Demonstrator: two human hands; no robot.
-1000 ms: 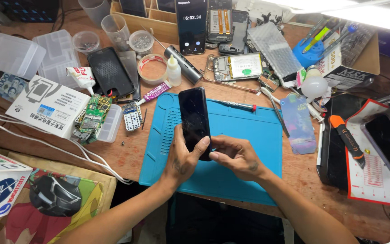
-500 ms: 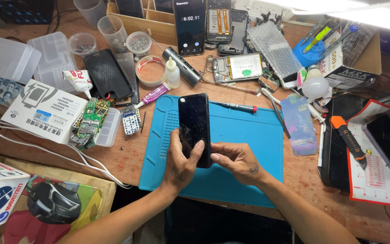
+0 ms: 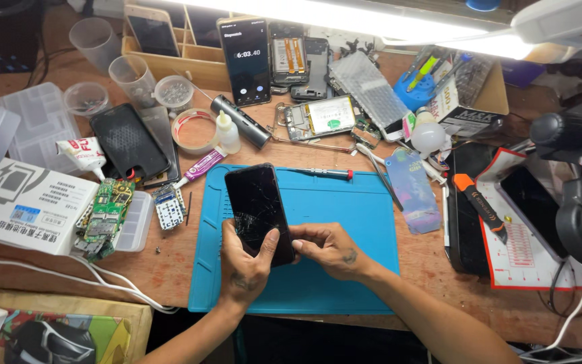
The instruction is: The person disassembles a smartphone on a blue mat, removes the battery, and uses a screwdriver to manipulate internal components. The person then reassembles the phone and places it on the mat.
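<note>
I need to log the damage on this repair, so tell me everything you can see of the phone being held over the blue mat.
The phone is a slim black slab with rounded corners, its glossy glass face up and dark. Cracks spread across the lower half of the screen. It lies lengthwise, tilted slightly left, over the blue mat. The left hand holds its lower end, thumb on the glass; the right hand touches its lower right edge.

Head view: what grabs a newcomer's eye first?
The black phone with a cracked screen, lying on the blue work mat at the centre: the left hand grips its lower end and the right hand touches its lower right corner. Behind the mat, an upright phone with a lit screen leans against a wooden organiser, and a green circuit board sits to the left.
</note>
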